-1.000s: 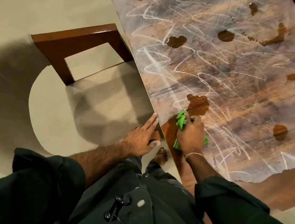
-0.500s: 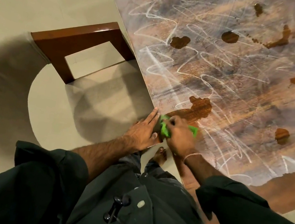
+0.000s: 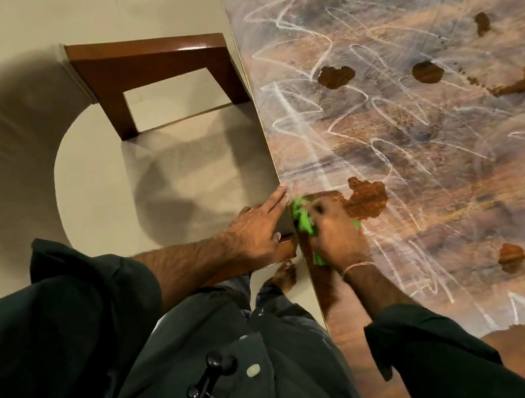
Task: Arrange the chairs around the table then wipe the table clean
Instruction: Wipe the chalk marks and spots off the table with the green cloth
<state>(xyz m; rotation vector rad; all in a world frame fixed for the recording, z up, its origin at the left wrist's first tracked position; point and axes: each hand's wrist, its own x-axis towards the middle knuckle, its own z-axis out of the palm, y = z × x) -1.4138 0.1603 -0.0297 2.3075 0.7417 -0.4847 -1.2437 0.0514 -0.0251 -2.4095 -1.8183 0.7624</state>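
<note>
Chair (image 3: 144, 64): ten o'clock from the hands, against the table (image 3: 433, 165) edge.
Left hand (image 3: 256, 229): fingers straight, lying along that edge.
Cloth (image 3: 302, 221): green, bunched on the table, seven o'clock of a brown spill (image 3: 367, 199).
Right hand (image 3: 334, 237): curled round the cloth.

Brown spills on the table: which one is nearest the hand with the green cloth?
The big spill beside the right hand holding the cloth; the others lie farther across the table.

The blurred right hand (image 3: 335, 235) covers most of the cloth (image 3: 302, 221), the table (image 3: 434, 158) runs off the top and right edges, and it partly hides the chair (image 3: 144, 64).
</note>
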